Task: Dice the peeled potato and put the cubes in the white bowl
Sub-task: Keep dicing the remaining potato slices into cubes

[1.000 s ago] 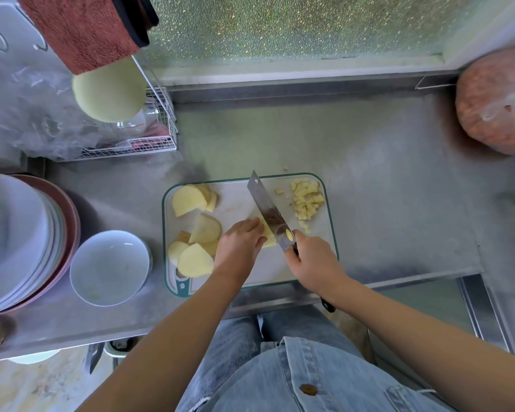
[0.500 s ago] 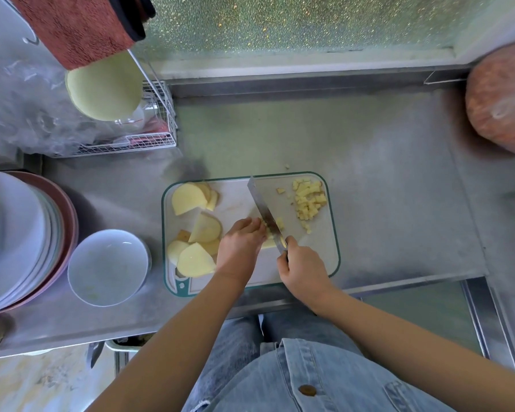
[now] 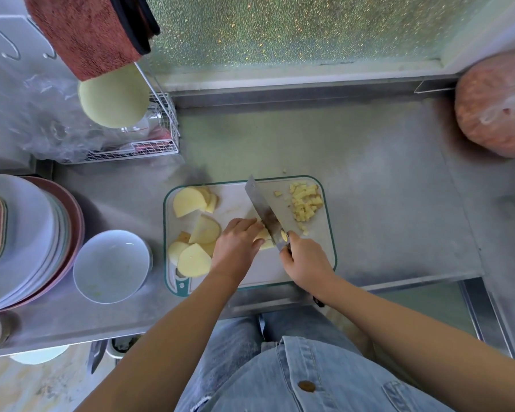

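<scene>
On the white cutting board [image 3: 238, 203] with a green rim lie several potato slices [image 3: 194, 260] at the left and a pile of small potato cubes [image 3: 305, 200] at the far right. My left hand [image 3: 235, 245] holds down a stack of potato strips [image 3: 263, 237] with curled fingers. My right hand [image 3: 305, 260] grips the handle of a knife [image 3: 263, 212], whose blade stands right beside my left fingertips on the strips. The white bowl [image 3: 112, 266] sits empty on the counter, left of the board.
A stack of plates [image 3: 27, 239] stands left of the bowl. A wire rack [image 3: 158, 144] with plastic bags and a round green lid is at the back left. A pink bagged bundle [image 3: 494, 105] lies at the back right. The steel counter's front edge [image 3: 399, 283] runs just below the board.
The knife has gone down through the strips and come back beside my left fingers. My left hand stays on the potato strips; the cube pile is unchanged.
</scene>
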The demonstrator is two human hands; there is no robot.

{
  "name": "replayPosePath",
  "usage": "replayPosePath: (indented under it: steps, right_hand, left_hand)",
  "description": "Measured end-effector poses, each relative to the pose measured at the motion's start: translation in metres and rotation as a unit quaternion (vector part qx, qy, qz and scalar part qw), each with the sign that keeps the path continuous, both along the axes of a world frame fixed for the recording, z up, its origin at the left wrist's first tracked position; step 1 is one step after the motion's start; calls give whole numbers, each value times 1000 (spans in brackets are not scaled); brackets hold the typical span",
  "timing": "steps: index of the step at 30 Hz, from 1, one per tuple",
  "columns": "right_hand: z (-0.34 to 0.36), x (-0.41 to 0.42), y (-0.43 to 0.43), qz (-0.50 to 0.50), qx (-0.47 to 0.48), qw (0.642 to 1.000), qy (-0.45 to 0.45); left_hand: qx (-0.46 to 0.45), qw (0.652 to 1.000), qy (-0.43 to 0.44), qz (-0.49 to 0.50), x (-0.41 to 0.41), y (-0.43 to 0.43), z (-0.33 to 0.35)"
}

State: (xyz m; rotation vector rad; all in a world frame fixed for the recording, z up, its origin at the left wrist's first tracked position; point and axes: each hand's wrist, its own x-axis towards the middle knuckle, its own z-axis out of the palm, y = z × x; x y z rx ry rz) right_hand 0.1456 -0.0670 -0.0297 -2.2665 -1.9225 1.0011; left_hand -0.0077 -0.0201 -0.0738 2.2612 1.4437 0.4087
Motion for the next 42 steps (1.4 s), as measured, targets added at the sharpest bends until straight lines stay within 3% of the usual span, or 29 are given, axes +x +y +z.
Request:
replayPosePath:
  steps: [9, 25, 42]
  right_hand:
    - [14, -1, 0, 18, 1, 1000, 25]
    - [5, -20, 1, 12, -31, 999, -25]
    - [-2, -6, -4, -30, 43, 998, 38]
  left_hand:
    - [16, 1000, 7, 18, -5, -1, 0]
    - [16, 1000, 13, 8, -5, 4, -5]
    - [2, 1000, 17, -3, -11, 1, -4]
